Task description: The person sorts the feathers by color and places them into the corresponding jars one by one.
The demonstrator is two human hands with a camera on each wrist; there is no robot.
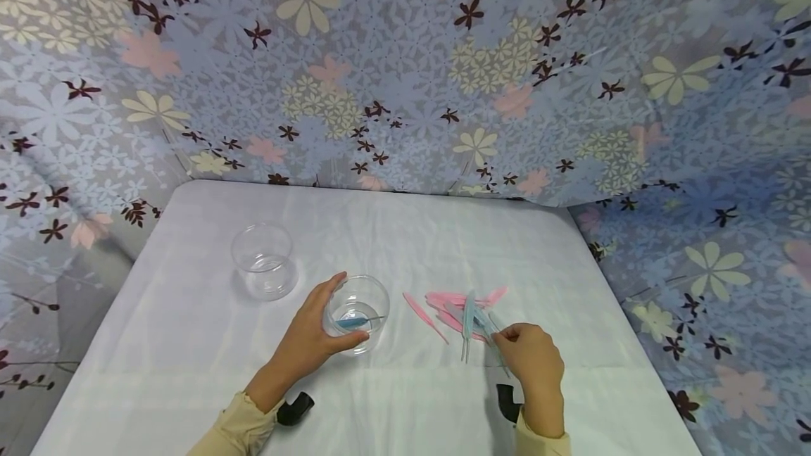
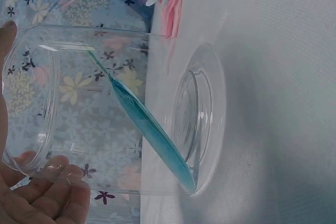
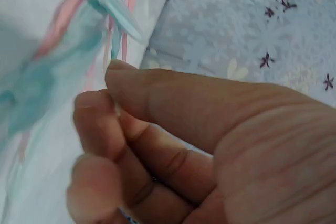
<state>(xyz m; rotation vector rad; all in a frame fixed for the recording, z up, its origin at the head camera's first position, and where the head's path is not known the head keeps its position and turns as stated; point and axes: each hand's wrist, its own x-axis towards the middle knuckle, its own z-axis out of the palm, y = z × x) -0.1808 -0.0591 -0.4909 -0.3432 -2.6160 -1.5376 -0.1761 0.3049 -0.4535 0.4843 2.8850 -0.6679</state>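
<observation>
My left hand grips a clear plastic cup, thumb and fingers round its upper side. Inside the cup a blue feather leans diagonally, its broad end down at the base. To the right lies a loose pile of pink feathers and blue feathers. At the pile's near right edge, my right hand pinches a blue feather between thumb and forefinger. In the right wrist view the thumb and forefinger meet at its end, and the thumb hides part of it.
A second clear cup stands at the back left of the white-covered table. One pink feather lies apart, between the held cup and the pile. Flowered cloth hangs behind and at both sides.
</observation>
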